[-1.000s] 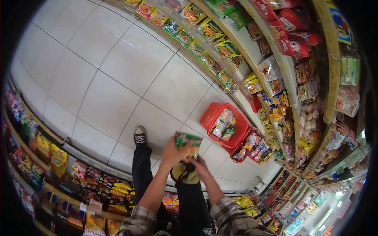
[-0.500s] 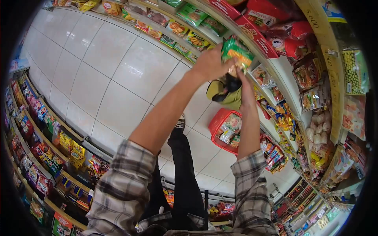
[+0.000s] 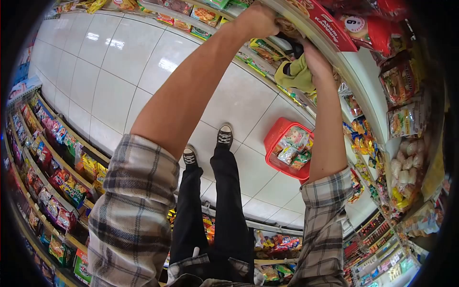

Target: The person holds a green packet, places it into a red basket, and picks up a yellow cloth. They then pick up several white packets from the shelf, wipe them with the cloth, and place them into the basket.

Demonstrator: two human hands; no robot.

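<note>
Yellow-green cloth point(image 3: 300, 76) bunched under the right hand point(image 3: 316, 61), fingers curled round it along with something dark; grip looks closed, though the fingertips are hidden against the shelf edge point(image 3: 330, 52). Left hand point(image 3: 258, 20) up at the same shelf, fingers folded over the top of a snack packet point(image 3: 287, 26) that is mostly hidden behind the red shelf strip point(image 3: 330, 24). How firmly the packet is held cannot be told; only a patterned corner shows.

Packet sits right at the shelf lip, partly in among the red bags point(image 3: 373, 28) on that tier.

Judgement on doing this well:
- Slide the packet in flat and upright, face outward, so it lines up with its neighbours and does not buckle.
- Left fingers should pinch the top seam lightly; a crushing grip would break the contents.
- Right hand is encumbered by the cloth, so it is better used to steady or part the neighbouring bags than to grip.
- Reach is high and both arms are extended; feet point(image 3: 224, 136) are planted on the tiled floor point(image 3: 143, 81), which helps balance.

Further out: red basket point(image 3: 275, 143) on the floor just right of the feet, holding several packets. Lower shelves point(image 3: 62, 167) on the left are crowded with coloured bags. Plaid sleeves point(image 3: 134, 205) are rolled past the forearm.
</note>
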